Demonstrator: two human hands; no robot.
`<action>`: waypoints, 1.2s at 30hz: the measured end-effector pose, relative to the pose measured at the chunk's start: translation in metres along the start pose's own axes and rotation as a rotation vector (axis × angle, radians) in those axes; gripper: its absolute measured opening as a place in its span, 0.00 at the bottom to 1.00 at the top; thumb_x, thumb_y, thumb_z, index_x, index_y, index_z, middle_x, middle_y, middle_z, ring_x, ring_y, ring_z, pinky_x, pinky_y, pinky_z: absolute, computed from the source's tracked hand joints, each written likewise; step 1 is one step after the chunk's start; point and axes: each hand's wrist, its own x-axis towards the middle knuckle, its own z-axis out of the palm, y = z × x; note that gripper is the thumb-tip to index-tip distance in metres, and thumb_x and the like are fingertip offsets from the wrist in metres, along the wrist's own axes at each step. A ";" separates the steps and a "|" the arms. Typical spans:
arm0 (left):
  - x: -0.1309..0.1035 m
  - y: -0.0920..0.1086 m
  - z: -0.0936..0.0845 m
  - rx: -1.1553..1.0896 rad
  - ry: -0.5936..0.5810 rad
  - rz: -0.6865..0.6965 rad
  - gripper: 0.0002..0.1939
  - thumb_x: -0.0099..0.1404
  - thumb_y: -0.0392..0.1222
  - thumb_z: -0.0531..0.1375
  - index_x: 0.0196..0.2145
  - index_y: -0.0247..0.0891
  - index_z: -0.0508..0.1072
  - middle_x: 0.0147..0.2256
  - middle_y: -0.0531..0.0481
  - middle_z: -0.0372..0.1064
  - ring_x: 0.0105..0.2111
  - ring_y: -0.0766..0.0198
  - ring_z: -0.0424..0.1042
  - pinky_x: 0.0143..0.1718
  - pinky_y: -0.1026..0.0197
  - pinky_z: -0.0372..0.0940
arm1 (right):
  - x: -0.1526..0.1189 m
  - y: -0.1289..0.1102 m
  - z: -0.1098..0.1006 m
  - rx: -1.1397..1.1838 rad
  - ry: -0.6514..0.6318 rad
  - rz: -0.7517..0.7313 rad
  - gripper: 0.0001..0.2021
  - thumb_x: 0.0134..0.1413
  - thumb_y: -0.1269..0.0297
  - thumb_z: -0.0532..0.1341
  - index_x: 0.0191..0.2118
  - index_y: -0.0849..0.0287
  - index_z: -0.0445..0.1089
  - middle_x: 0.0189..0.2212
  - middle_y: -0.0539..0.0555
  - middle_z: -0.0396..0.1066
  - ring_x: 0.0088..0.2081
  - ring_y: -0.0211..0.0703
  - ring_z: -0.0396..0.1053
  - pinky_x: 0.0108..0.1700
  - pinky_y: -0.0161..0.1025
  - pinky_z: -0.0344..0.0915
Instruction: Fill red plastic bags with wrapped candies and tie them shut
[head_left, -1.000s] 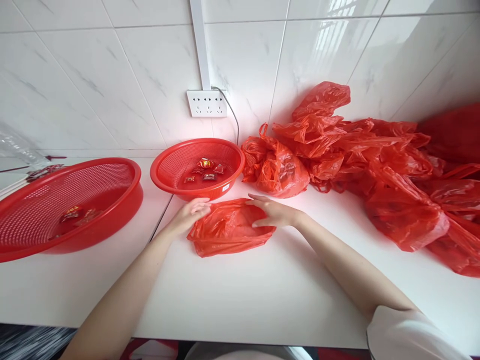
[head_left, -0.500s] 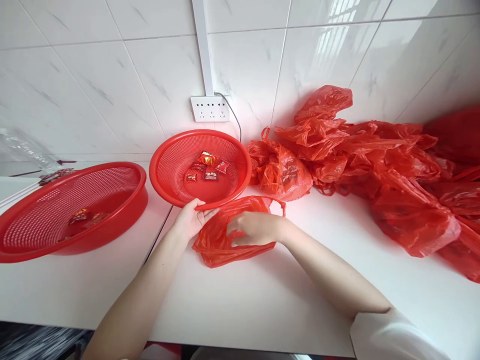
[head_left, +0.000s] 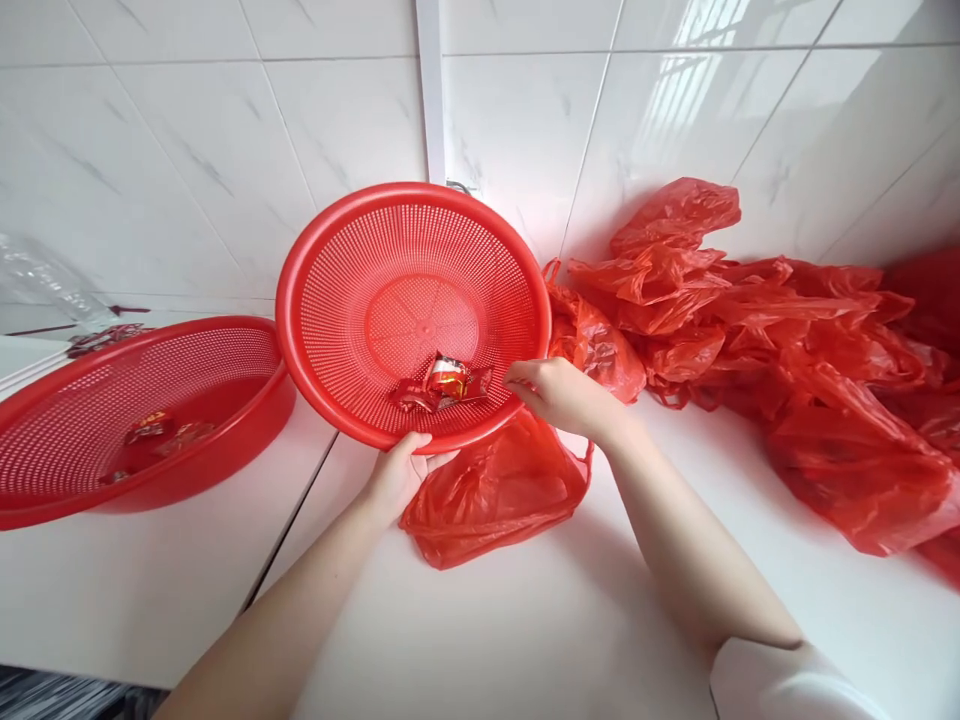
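Note:
My left hand (head_left: 401,478) is closed on the front rim of a red plastic colander (head_left: 330,410), its thumb over the rim and fingers underneath. The colander is tilted toward me, and several small wrapped snack packets (head_left: 448,380) lie bunched at its lower front. My right hand (head_left: 562,395) is over the right front rim, its fingers loosely bent and pointing at the packets from just beside them. Nothing shows in those fingers. Below the colander, a red plastic bag (head_left: 495,510) lies on the white table, its upper part hidden behind the rim.
On the left stands a second red colander (head_left: 247,430) with a few packets (head_left: 148,428) inside. A heap of red plastic bags (head_left: 795,370) lines the tiled wall (head_left: 517,110) on the right. A clear plastic bottle (head_left: 49,280) lies at the far left.
The colander's far side has come up, tilting it toward me, and its packets have slid together to the front. My right hand has moved out of the bag, up to the colander's rim.

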 end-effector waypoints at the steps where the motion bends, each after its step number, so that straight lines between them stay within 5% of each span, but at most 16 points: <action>1: -0.001 0.000 0.001 0.014 -0.006 -0.008 0.11 0.61 0.37 0.55 0.39 0.33 0.75 0.46 0.44 0.74 0.51 0.53 0.70 0.56 0.47 0.64 | 0.000 0.002 0.003 -0.040 0.006 0.023 0.11 0.63 0.68 0.51 0.38 0.59 0.71 0.32 0.54 0.73 0.32 0.39 0.69 0.36 0.35 0.61; 6: -0.004 -0.003 0.006 0.051 -0.032 -0.027 0.14 0.61 0.38 0.55 0.43 0.34 0.75 0.47 0.42 0.74 0.51 0.50 0.70 0.54 0.44 0.64 | 0.005 -0.002 0.024 -0.144 -0.016 -0.034 0.13 0.65 0.62 0.51 0.48 0.60 0.69 0.45 0.60 0.72 0.47 0.47 0.69 0.50 0.43 0.61; 10: -0.006 -0.001 0.009 0.040 -0.042 -0.037 0.16 0.61 0.38 0.55 0.45 0.34 0.74 0.48 0.43 0.73 0.51 0.49 0.70 0.54 0.44 0.64 | 0.006 -0.001 0.039 -0.186 -0.075 -0.044 0.32 0.58 0.46 0.56 0.61 0.63 0.58 0.60 0.66 0.59 0.62 0.58 0.55 0.63 0.59 0.44; 13: -0.006 0.001 0.008 0.034 -0.062 -0.072 0.17 0.62 0.38 0.54 0.46 0.33 0.74 0.47 0.42 0.74 0.51 0.48 0.70 0.54 0.44 0.64 | 0.004 0.002 0.039 -0.097 -0.176 -0.084 0.35 0.52 0.44 0.61 0.60 0.61 0.60 0.56 0.65 0.65 0.57 0.58 0.61 0.59 0.56 0.54; 18: -0.001 0.002 0.003 0.012 -0.012 -0.021 0.15 0.60 0.36 0.55 0.43 0.31 0.75 0.47 0.41 0.73 0.52 0.49 0.69 0.56 0.44 0.63 | 0.002 0.003 0.027 0.300 -0.167 -0.126 0.18 0.55 0.65 0.62 0.52 0.56 0.68 0.45 0.55 0.73 0.45 0.44 0.72 0.48 0.42 0.66; 26: -0.001 0.010 0.006 0.018 0.002 -0.019 0.14 0.60 0.37 0.57 0.42 0.30 0.75 0.47 0.40 0.74 0.52 0.47 0.69 0.55 0.44 0.64 | 0.001 0.011 0.024 0.922 -0.226 0.087 0.22 0.54 0.56 0.63 0.52 0.62 0.66 0.42 0.56 0.74 0.42 0.45 0.73 0.45 0.42 0.70; 31: -0.002 0.011 0.005 0.031 -0.036 0.035 0.15 0.60 0.37 0.56 0.42 0.30 0.76 0.49 0.39 0.72 0.52 0.46 0.69 0.55 0.44 0.63 | 0.000 0.013 0.021 0.828 -0.248 0.149 0.20 0.53 0.57 0.64 0.50 0.59 0.66 0.32 0.51 0.74 0.32 0.40 0.72 0.34 0.36 0.69; 36: 0.000 0.008 0.002 0.061 -0.039 0.083 0.14 0.61 0.37 0.56 0.42 0.32 0.76 0.50 0.40 0.72 0.53 0.47 0.68 0.55 0.45 0.64 | -0.003 0.009 0.016 0.406 -0.385 0.048 0.12 0.49 0.56 0.66 0.34 0.59 0.73 0.28 0.51 0.73 0.29 0.39 0.69 0.32 0.35 0.63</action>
